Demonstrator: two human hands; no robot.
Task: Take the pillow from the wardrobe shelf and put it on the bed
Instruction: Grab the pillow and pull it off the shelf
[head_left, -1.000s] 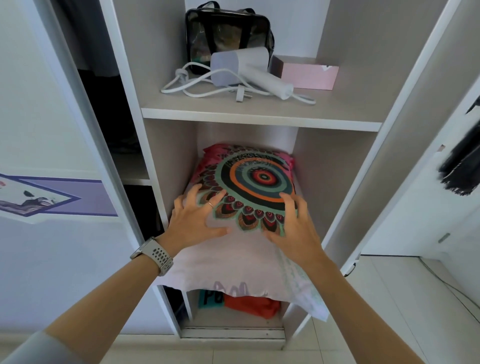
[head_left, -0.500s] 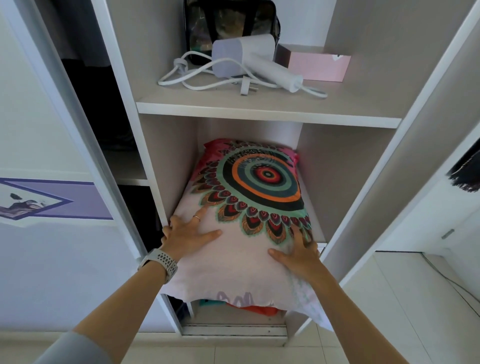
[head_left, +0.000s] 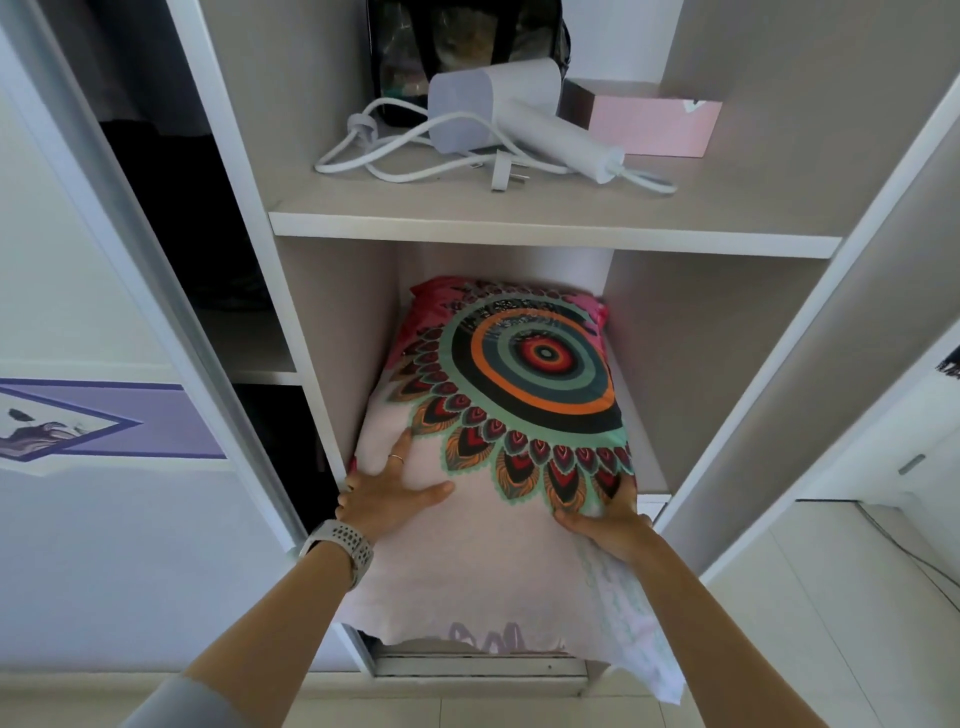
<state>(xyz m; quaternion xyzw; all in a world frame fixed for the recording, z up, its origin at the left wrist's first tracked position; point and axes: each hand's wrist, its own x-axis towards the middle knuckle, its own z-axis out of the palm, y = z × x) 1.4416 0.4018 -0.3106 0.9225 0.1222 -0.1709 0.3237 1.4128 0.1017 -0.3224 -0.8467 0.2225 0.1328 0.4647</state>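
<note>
The pillow (head_left: 498, 551) is pale pink with a round green, orange and black mandala print. It lies lengthwise on the lower wardrobe shelf (head_left: 655, 500), its near end hanging out past the shelf's front edge. My left hand (head_left: 387, 498) grips its left side, thumb on top and fingers curled round the edge. My right hand (head_left: 608, 514) clamps the right side near the print's rim. The bed is out of view.
The shelf above (head_left: 519, 228) holds a white hair dryer (head_left: 519, 117) with a loose cord, a pink box (head_left: 649, 124) and a black bag (head_left: 467, 47). Wardrobe side panels flank the pillow closely. A sliding door (head_left: 104, 441) stands at the left; tiled floor lies below.
Both hands slid back from the top of the pillow to its sides and took hold. The pillow has come further out of the shelf toward me.
</note>
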